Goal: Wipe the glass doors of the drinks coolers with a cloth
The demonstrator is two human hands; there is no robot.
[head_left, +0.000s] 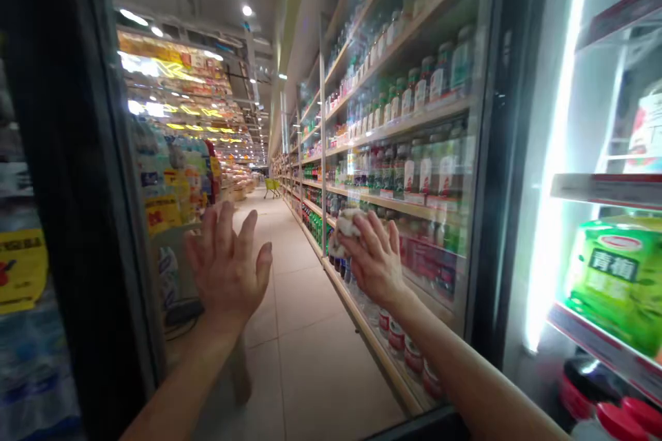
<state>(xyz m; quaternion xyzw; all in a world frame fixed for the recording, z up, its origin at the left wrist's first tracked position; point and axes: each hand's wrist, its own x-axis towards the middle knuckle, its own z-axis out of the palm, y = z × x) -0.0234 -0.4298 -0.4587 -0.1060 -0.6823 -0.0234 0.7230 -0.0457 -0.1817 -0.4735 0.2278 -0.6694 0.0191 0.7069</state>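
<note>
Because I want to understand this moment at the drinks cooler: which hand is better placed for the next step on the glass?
Probably the right hand: it presses a crumpled white cloth against the glass cooler door. The left hand is open and holds nothing.

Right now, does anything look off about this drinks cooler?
The glass door looks hazy and streaked around the white cloth in the right hand, blurring the bottles behind it. Some of that may be reflections. No spill or damage shows.

Left arm (176, 386) and right arm (465, 372) stretched forward. Left hand (227, 269) raised open, fingers spread, palm outward. Right hand (373, 258) curled, fingers bent over.
</note>
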